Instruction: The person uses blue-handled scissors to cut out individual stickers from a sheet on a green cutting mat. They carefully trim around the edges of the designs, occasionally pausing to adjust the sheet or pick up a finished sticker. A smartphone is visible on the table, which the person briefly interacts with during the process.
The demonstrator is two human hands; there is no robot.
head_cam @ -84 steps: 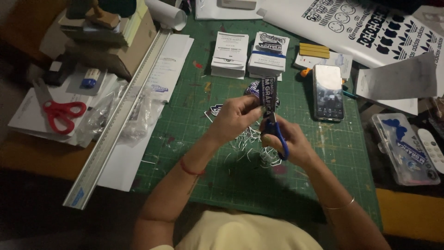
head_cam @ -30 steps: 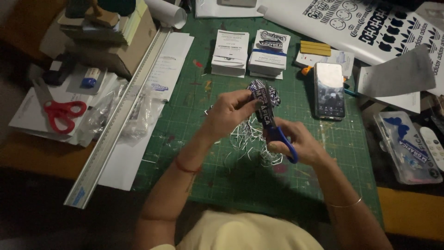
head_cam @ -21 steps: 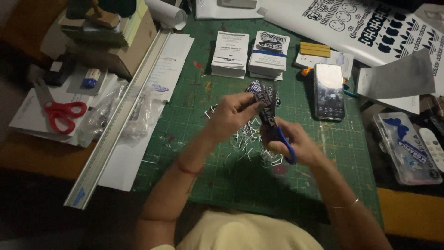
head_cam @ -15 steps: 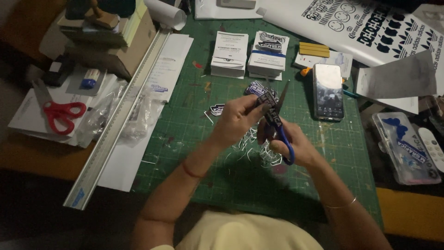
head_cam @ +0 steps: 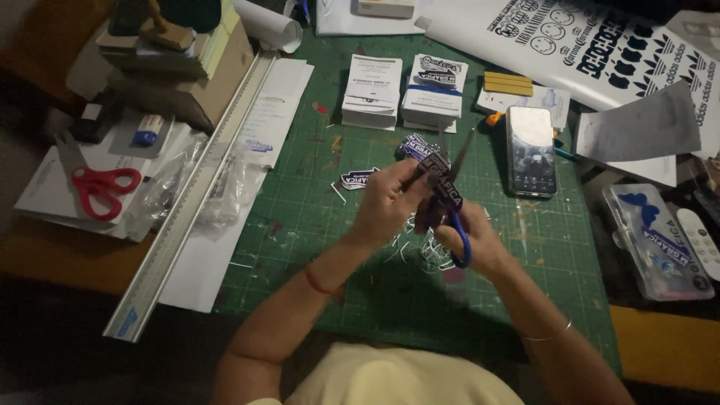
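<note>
A dark printed sticker (head_cam: pixel 444 187) is sitting mid-air over the middle of the green cutting mat (head_cam: pixel 315 217), between the two hands. The left hand (head_cam: pixel 390 199) is pinching its left edge with thumb and fingertips. The right hand (head_cam: pixel 472 236) is curling its fingers through the loops of blue-handled scissors (head_cam: pixel 454 202), blades parted (tips pointing far) around the sticker. White paper scraps (head_cam: pixel 420 244) are lying on the mat just below. Cut stickers (head_cam: pixel 360 178) are resting left of the hands. A phone (head_cam: pixel 531 150) is lying to the right, card stacks (head_cam: pixel 405 94) far, red scissors (head_cam: pixel 97 184) well left beside a long metal ruler (head_cam: pixel 195 195).
</note>
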